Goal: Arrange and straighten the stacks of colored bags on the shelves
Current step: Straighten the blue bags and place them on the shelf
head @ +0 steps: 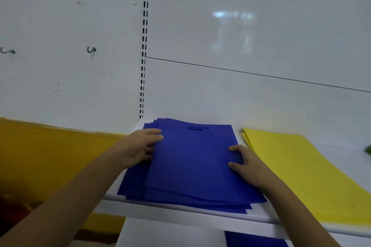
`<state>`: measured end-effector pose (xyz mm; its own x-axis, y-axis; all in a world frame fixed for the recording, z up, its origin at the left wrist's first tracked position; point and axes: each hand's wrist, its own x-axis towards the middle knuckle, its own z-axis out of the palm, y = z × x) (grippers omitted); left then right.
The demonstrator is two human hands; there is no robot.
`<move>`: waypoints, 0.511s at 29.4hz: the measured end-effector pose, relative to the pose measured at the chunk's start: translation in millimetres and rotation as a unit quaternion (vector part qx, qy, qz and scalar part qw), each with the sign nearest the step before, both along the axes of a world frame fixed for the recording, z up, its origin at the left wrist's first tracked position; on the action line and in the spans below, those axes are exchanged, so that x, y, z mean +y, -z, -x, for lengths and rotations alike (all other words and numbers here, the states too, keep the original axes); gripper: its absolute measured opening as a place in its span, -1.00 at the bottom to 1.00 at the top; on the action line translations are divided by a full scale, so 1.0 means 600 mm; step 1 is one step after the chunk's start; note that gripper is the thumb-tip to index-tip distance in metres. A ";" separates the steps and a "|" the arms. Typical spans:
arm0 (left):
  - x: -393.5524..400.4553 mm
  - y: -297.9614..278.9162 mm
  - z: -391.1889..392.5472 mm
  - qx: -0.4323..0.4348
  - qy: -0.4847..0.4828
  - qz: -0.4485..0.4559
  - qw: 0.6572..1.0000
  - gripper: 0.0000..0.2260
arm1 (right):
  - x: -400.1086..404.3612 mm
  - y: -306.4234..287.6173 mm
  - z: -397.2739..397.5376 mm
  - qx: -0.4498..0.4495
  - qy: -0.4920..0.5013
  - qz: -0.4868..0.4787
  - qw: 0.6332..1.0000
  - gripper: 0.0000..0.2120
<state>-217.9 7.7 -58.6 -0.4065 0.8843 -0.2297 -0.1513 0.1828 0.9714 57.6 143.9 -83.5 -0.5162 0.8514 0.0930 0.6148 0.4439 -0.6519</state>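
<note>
So the stack of blue bags (192, 166) is sitting on a white shelf (180, 213), toward its left end, right up near the white back panel (241, 36). They're flat, deep royal blue, matte, kind of a non-woven fabric look, and the top one has a die-cut slot handle (195, 128) near its far edge. The stack is pretty messy — the lower bags fan out to the left and poke out past the top one at the near edge, so you see several staggered corners at the back left too. The left hand (140, 147) is on the left edge of the stack, fingers curled over onto the top bags, thumb side tucked in at the edge; the right hand (244, 163) is pressed flat on the right side of the top bag, fingers spread, not really pinching anything as far as I can see. Just beside the blue ones, to the right on the same shelf, there's a stack of yellow bags (297, 170), much neater. Another blue bag (253, 239) peeks out on the shelf below. No logos or print on any bag — only a couple of scribbly marks (91, 49) on the wall at left, not readable.
</note>
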 end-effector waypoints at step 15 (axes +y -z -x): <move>0.021 0.034 -0.026 0.313 -0.026 -0.123 0.942 -0.54 | -0.034 -0.003 0.000 0.125 0.018 -0.092 0.988 -0.51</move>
<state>-202.1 20.4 -79.0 -0.4380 0.8548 0.2783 0.4616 -0.0517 0.8856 57.4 123.7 -81.6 -0.4281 0.8252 0.3685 0.4624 0.5503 -0.6952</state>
